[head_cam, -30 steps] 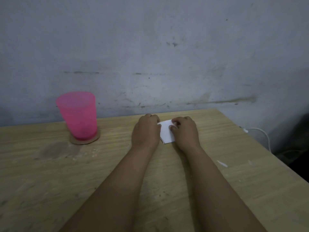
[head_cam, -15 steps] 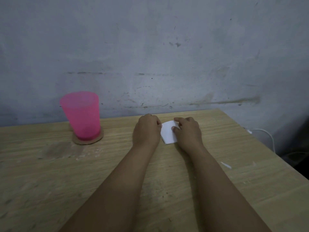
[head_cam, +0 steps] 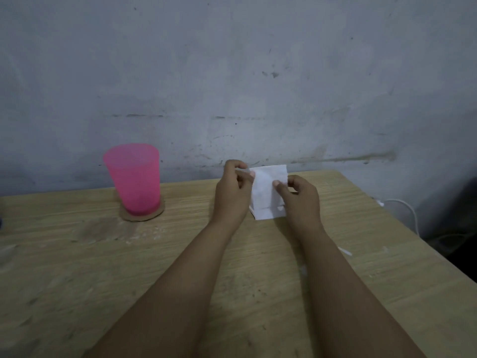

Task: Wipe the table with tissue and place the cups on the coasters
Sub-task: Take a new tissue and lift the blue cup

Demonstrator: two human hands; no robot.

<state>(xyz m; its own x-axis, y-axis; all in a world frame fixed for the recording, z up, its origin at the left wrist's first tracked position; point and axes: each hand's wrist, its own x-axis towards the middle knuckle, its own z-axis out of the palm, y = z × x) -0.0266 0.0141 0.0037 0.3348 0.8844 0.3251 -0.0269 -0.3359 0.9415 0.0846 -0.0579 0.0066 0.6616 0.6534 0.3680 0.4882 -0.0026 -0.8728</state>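
White, thin, square sheet of tissue (head_cam: 268,195) at centre frame, lifted off the pale wood-grain desk (head_cam: 77,267) and held upright between both hands. Left hand (head_cam: 232,197) pinching the upper left edge, fingers (head_cam: 244,174) closed narrow on the sheet; right hand (head_cam: 300,200) gripping the right side, thumb pressed against the face of the tissue. Lower corner hanging just above the desk surface, perhaps touching; hard to tell.

Translucent pink plastic cup (head_cam: 134,177) at left of frame, upright on a round brown cork coaster (head_cam: 142,214), well apart from the hands. No second cup or coaster in view.

Dull smear and pale crumbs (head_cam: 144,232) below the coaster, lower left of the cup; a few white flecks (head_cam: 344,250) near the right forearm. Wiping apparently not yet begun.

Risks from here, as a judgement: thin tissue likely to tear if pulled taut between two pinches, or to shed more scraps on the rough grain. A wide sweep toward the left smear liable to knock the light cup off its coaster. Loose, unfolded sheet apt to bunch and skid over the crumbs rather than gather them.
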